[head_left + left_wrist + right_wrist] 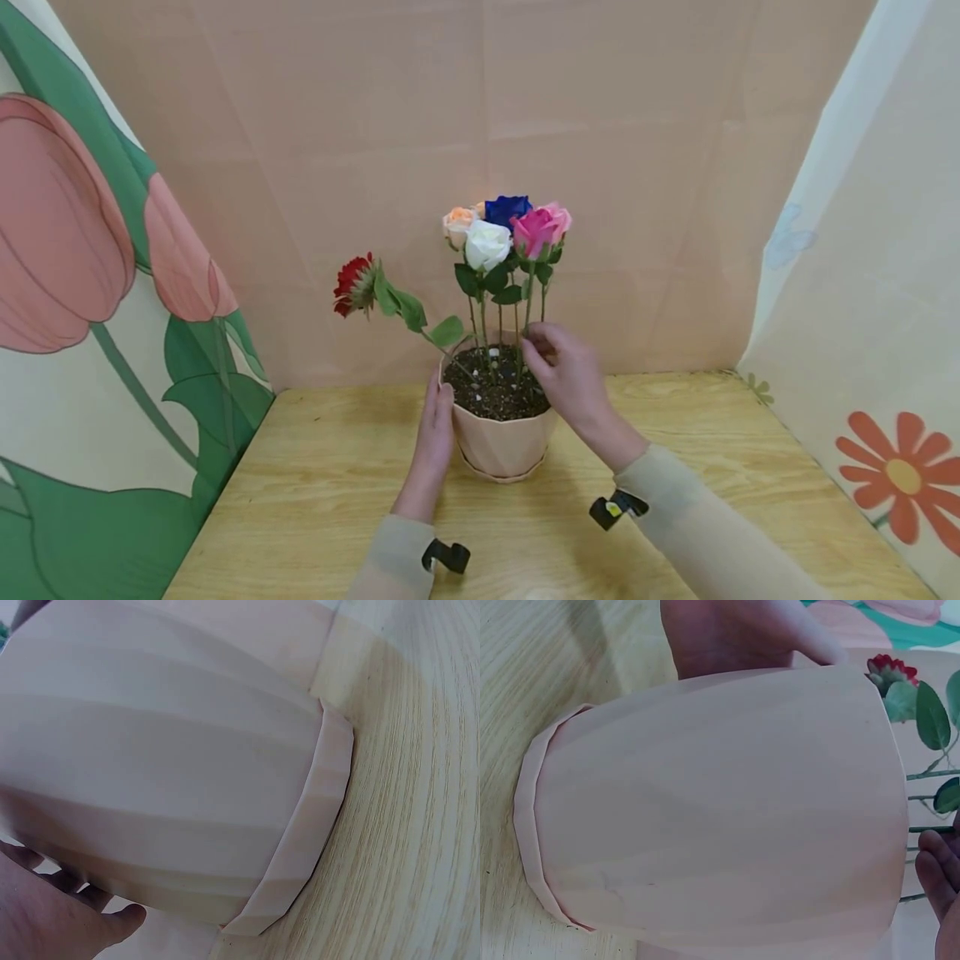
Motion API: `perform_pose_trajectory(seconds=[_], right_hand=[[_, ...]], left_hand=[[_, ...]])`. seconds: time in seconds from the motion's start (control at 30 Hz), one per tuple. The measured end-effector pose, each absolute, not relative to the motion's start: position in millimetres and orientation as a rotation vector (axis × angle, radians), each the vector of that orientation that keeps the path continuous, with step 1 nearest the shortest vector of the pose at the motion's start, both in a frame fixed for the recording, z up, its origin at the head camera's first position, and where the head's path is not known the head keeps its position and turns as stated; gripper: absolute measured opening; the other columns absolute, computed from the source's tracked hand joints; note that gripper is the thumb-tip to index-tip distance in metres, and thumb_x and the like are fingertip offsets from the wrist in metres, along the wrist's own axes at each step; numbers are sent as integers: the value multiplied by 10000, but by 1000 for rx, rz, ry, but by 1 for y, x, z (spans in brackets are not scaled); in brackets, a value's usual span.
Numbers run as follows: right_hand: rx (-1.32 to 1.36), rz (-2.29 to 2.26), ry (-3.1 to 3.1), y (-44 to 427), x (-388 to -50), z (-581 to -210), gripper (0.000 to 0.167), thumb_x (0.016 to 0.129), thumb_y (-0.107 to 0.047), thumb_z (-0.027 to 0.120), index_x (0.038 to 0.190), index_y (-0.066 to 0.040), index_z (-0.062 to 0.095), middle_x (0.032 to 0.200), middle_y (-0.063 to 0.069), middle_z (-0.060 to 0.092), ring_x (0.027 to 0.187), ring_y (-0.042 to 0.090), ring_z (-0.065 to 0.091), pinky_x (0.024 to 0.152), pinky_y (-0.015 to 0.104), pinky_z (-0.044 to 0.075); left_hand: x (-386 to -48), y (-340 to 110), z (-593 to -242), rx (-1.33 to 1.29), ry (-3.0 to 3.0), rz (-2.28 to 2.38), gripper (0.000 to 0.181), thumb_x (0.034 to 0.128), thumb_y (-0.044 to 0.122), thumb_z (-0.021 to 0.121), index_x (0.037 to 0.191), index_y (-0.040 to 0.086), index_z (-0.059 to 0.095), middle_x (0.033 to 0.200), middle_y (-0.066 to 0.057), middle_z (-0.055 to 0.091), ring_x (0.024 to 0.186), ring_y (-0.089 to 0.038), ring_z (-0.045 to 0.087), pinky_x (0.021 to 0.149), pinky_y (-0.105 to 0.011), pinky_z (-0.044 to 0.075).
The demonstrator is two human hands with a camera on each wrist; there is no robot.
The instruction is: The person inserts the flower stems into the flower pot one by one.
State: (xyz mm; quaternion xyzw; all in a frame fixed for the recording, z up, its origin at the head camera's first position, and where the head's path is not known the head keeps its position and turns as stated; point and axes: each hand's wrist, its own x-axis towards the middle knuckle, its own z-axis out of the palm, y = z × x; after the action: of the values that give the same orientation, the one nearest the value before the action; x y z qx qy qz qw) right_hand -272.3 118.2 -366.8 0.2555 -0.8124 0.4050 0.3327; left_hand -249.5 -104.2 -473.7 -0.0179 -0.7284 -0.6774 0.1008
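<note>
A pale pink faceted flowerpot point(504, 437) filled with dark soil point(498, 398) stands on its saucer point(504, 477). My left hand point(435, 429) rests along the pot's left side, fingers extended; in the left wrist view its thumb point(126, 922) shows beside the wall. Over the soil, my right hand point(566, 367) pinches the stem of a magenta rose point(536, 233) below the leaves. Close around it stand a white rose point(488, 245), a blue rose point(507, 210), a light pink rose point(558, 218) and a peach rose point(458, 225). A red flower point(354, 285) leans out leftward.
The pot stands on a wood-grain table point(322, 500) near the plain pinkish backdrop point(360, 125). Printed tulip panels point(60, 225) border the left side, and a panel with an orange flower point(900, 475) borders the right.
</note>
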Motion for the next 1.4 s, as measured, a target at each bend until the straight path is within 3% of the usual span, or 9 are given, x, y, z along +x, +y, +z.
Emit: perform_pose_trajectory(seconds=[0.83,1.4], right_hand=[[709,978,-2173,120,-277,-382,52,1030,-30,776,1071,-25,807,950,91,790,795,212,740,679,416,647],[598,1112,-2233,121,-270,-382,146,1027,-78,806,1159,-22,831,1007,88,804,841,207,755,729,418,663]], left_hand=[[-252,-102,-476,-65,-2144,-1996,687,1201,501,348,1779,153,223,1820,-166,195,1667,-416,159,1339,-643,108],[-250,-104,-476,-40,-2146,-2010,698,1194,534,353,1781,178,230,1819,-164,201,1661,-428,173,1334,-656,120]])
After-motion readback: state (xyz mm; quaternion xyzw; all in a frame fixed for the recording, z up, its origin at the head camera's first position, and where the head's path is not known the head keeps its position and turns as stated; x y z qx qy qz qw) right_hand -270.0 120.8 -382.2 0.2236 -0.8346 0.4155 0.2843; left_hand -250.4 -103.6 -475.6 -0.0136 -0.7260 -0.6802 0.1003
